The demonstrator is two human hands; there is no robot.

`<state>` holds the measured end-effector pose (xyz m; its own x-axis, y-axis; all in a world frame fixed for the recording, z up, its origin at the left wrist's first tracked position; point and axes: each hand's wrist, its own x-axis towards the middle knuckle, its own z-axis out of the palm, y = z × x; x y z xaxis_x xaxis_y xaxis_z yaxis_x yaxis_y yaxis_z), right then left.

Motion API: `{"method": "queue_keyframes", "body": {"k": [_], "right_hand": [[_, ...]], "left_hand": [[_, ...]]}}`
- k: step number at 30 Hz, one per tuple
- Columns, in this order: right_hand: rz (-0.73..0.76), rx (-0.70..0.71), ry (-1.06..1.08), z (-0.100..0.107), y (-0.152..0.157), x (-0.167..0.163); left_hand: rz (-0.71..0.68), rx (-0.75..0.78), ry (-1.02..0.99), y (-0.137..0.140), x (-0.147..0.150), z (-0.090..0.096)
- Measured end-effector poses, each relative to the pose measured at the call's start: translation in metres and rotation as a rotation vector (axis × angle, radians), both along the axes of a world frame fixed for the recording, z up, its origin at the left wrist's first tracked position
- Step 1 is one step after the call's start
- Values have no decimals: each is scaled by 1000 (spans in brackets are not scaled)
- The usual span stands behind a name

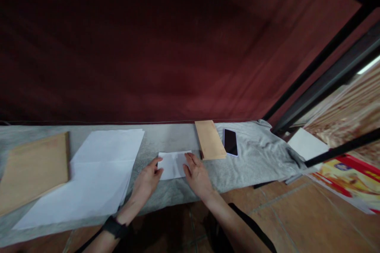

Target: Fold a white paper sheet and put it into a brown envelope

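A small folded sheet of white paper [173,165] lies flat on the grey cloth in front of me, with a faint shadow near its middle. At its left edge is my left hand [148,176], thumb and index finger apart and their tips touching the paper. My right hand [198,174] rests on the paper's right end, fingers stretched over the upper corner and thumb lower down. The undersides of both hands are hidden. Just beyond my right hand lies a stack of tan envelopes or booklets [210,140], with a small dark object beside its lower left edge.
A grey cloth [252,174] covers the narrow bench. To the left are large white sheets [101,174] and a thick brown paper stack [38,170]. A phone [230,142] lies right of the tan stack. Dark red fabric [166,55] hangs behind; black metal bars [320,63] slant at right.
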<state>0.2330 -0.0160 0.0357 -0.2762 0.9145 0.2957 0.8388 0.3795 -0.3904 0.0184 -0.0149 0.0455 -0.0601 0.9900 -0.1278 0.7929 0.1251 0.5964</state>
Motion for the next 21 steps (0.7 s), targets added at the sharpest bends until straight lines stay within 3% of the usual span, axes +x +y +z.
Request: {"method": "queue_keyframes", "body": {"k": [3,7,11,15,18,21], "right_hand": [[92,20,-72,-9,-5,-7],[58,22,-149,-21,-10,-10],[27,42,-160,-26,-11,-11],[30,41,-178,-24,-12,-12],[66,24,-198,-22,-10,-12],[81,26,-196,-20,-7,-12]], "left_hand": [[-10,-9,140,-3,3,3],[2,-25,288,-9,7,10],[-33,227,427,-14,16,11],[-255,463,360,-17,40,-7],[-379,482,342,-16,55,-24],[-392,424,359,-12,61,-33]]}}
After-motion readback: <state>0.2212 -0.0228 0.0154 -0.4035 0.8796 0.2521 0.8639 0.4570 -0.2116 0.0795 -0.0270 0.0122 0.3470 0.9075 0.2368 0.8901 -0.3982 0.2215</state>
